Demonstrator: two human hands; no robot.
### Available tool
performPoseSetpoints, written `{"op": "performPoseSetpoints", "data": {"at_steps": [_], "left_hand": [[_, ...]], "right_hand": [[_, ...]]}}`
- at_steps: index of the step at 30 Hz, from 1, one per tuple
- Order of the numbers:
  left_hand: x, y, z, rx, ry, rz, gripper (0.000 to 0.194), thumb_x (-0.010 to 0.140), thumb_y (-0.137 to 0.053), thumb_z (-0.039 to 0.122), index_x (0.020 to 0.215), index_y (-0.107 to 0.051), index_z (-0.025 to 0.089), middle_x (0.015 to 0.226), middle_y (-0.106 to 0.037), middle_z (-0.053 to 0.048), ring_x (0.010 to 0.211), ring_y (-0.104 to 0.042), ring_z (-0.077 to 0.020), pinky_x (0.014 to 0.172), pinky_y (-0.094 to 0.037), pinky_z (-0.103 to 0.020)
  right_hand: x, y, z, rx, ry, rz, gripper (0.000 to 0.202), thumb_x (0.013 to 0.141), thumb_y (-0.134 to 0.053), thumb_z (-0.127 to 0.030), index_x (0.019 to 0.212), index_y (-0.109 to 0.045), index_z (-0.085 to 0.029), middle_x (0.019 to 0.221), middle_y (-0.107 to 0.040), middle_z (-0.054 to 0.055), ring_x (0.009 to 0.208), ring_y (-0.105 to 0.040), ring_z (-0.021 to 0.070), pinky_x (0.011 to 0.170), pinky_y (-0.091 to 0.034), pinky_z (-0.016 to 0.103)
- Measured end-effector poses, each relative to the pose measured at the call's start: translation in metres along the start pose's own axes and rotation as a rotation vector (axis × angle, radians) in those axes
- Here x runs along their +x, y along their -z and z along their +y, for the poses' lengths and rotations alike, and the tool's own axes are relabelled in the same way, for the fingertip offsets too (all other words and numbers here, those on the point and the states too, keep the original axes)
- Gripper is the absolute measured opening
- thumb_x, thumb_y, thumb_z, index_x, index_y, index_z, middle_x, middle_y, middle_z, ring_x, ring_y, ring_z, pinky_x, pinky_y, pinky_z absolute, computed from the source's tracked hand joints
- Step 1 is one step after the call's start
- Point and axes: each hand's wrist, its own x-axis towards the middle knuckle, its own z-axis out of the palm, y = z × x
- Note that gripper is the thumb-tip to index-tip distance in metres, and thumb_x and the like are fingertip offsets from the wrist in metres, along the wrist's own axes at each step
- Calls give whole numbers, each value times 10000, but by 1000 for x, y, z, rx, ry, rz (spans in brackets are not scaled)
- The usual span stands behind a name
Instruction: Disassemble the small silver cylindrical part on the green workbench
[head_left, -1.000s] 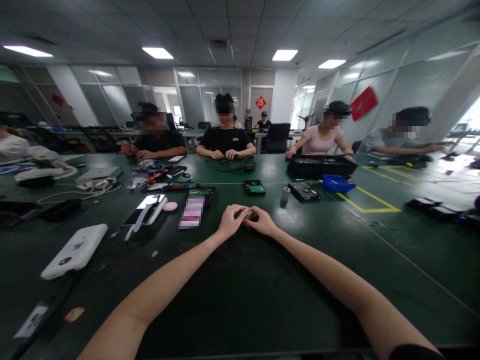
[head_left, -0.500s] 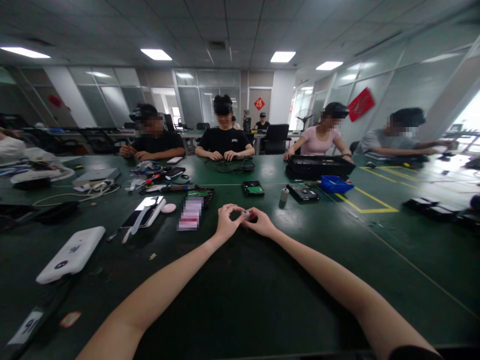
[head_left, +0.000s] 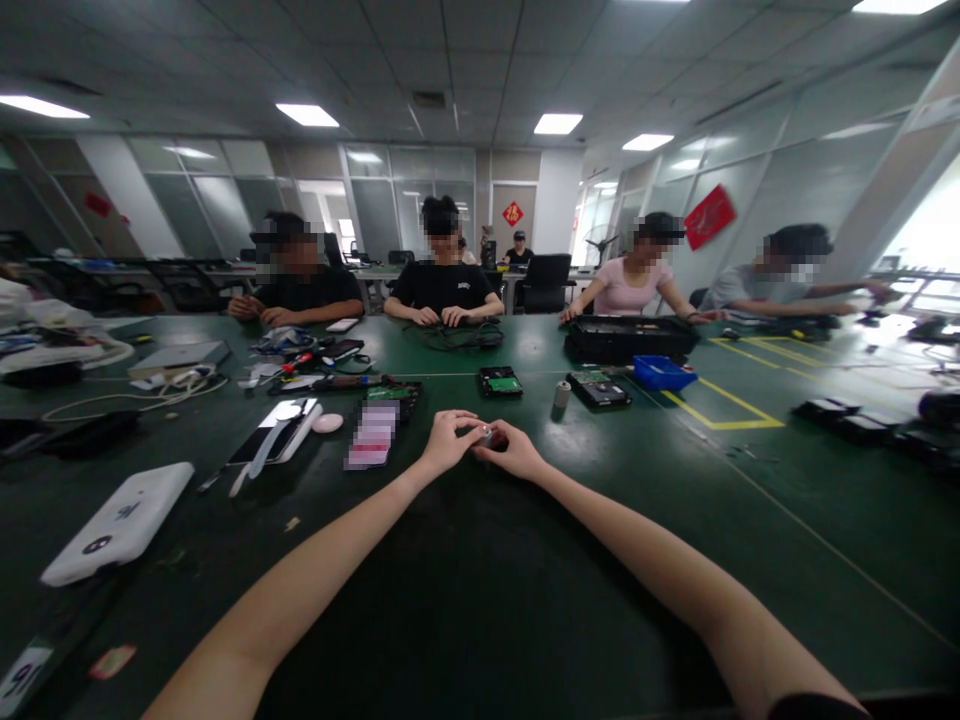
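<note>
Both hands meet above the worktop (head_left: 465, 620), well in front of the person, grasping one small silvery piece (head_left: 487, 431) between them. The left hand (head_left: 448, 441) pinches it from the left with thumb and fingertips; the right hand (head_left: 519, 450) curls its fingers around it from the right. Whether the piece touches the worktop cannot be told.

Beyond the hands and to the right sits a blue bin (head_left: 664, 373), its mouth upward; what it holds, if anything, cannot be made out. Just behind it lies a long black case (head_left: 626, 343), with a few paler bits along its top that are too small to identify. A co-worker in a pink top (head_left: 634, 288) sits behind this case.

The silvery piece shows a bright end facing upward between the fingertips. Most of its body is covered, so its long axis cannot be told. Nearer the bin, a grey cylinder (head_left: 562, 394) stands upright, long axis vertical, between two drives: one (head_left: 500, 381) to its left, the other (head_left: 600, 390) just beside it on the right.
</note>
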Motion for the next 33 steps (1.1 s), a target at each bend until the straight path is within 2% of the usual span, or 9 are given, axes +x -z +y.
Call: {"op": "performPoseSetpoints", "data": {"at_steps": [3, 7, 11, 16, 19, 22, 25, 29, 33], "left_hand": [[4, 4, 5, 28, -37, -6, 94, 806, -681, 318, 816, -759, 267, 918, -692, -29, 1015, -546, -246, 934, -423, -406], [3, 4, 7, 63, -47, 47, 124, 838, -647, 323, 848, -750, 255, 888, -691, -38, 994, -556, -232, 900, -443, -361], [-1, 6, -8, 112, 6, 118, 217, 895, -560, 359, 920, -737, 237, 950, -710, -52, 985, -575, -229, 909, -431, -378], [-13, 5, -33, 189, 71, 48, 126, 785, -682, 355, 750, -763, 265, 786, -704, -37, 838, -601, -225, 793, -458, -355], [-17, 1, -37, 213, 81, 38, 113, 748, -716, 359, 814, -769, 284, 825, -693, -39, 851, -589, -227, 772, -458, -346], [-18, 0, -33, 215, 76, 57, 105, 722, -747, 343, 810, -770, 290, 838, -685, -44, 853, -579, -237, 767, -455, -357], [-17, 4, -24, 193, 53, 107, 82, 769, -712, 346, 755, -761, 281, 821, -680, -38, 882, -574, -243, 803, -447, -373], [-18, 9, -8, 147, 5, 222, 185, 862, -611, 389, 895, -743, 263, 938, -667, -50, 989, -554, -241, 911, -415, -390], [-18, 5, 3, 97, -60, 229, 173, 868, -612, 376, 941, -739, 283, 966, -659, -38, 1005, -554, -223, 924, -427, -365]], "right_hand": [[0, -1, 2, -5, -10, 2, 378, 699, -728, -431, 956, -588, -193, 786, -656, -1, 723, -629, 150, 689, -512, 275], [1, -2, 3, -6, -21, 4, 403, 692, -731, -447, 960, -579, -188, 785, -660, 4, 710, -634, 150, 678, -515, 274], [0, -2, 4, -13, -25, 13, 420, 691, -730, -466, 965, -578, -185, 788, -666, 9, 721, -640, 158, 690, -518, 285], [-1, -2, 4, -18, -19, 18, 411, 700, -725, -470, 966, -589, -188, 819, -677, 18, 744, -645, 163, 712, -520, 292], [-1, -2, 4, -15, -13, 13, 394, 708, -723, -455, 967, -589, -191, 821, -680, 17, 742, -648, 161, 706, -521, 288], [-1, -2, 4, -16, -11, 13, 391, 709, -723, -448, 973, -588, -192, 823, -682, 17, 742, -649, 161, 709, -522, 290], [-1, -1, 5, -19, -14, 13, 394, 706, -725, -453, 971, -590, -194, 828, -680, 18, 751, -649, 164, 713, -522, 294], [-1, -1, 5, -18, -17, 11, 405, 701, -725, -467, 970, -591, -196, 821, -677, 14, 748, -645, 164, 721, -521, 299], [0, -1, 4, -12, -14, 11, 399, 697, -729, -456, 963, -589, -194, 821, -675, 12, 743, -642, 159, 716, -522, 292]]}}
